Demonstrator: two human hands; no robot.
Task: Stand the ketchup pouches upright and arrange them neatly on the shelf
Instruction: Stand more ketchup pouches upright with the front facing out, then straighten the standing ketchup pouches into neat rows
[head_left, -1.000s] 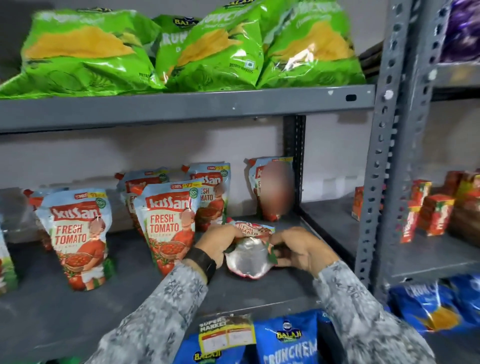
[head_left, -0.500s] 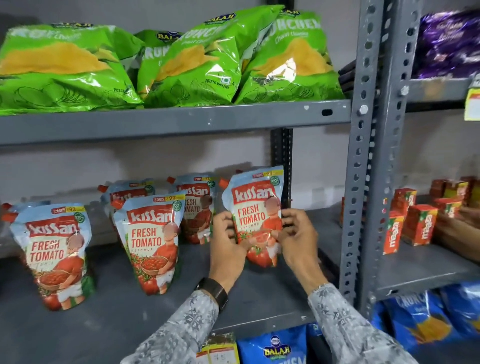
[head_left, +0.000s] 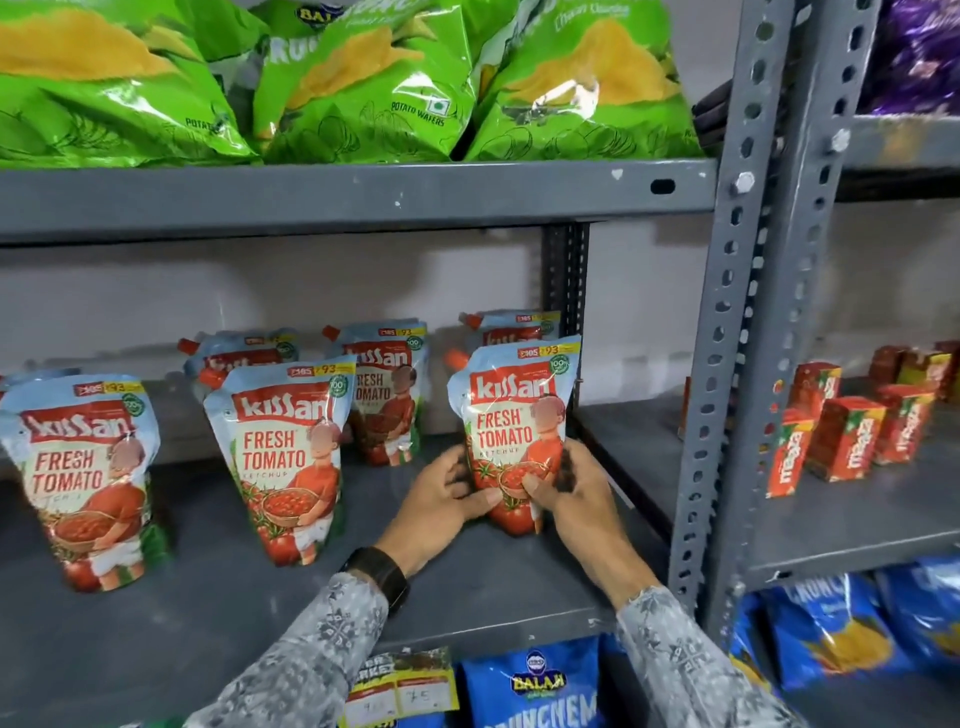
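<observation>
An upright Kissan ketchup pouch (head_left: 511, 415) stands at the right end of the grey middle shelf (head_left: 208, 623). My left hand (head_left: 444, 501) grips its lower left side and my right hand (head_left: 576, 499) grips its lower right. Two more pouches stand upright in the front row, one in the middle (head_left: 283, 457) and one at the far left (head_left: 85, 478). Behind them stand a back pouch at the left (head_left: 244, 353), another in the middle (head_left: 389, 384) and a third (head_left: 514, 325) mostly hidden behind the held one.
Green chip bags (head_left: 363, 88) fill the shelf above. A perforated grey upright post (head_left: 737, 338) stands just right of my hands. Red juice cartons (head_left: 852, 431) sit on the neighbouring shelf. Blue chip bags (head_left: 535, 686) and a price tag (head_left: 400, 686) lie below.
One second ago both hands held the pouch lying flat with its silver base toward me. They have since raised it upright and set its base on the shelf's right end.
</observation>
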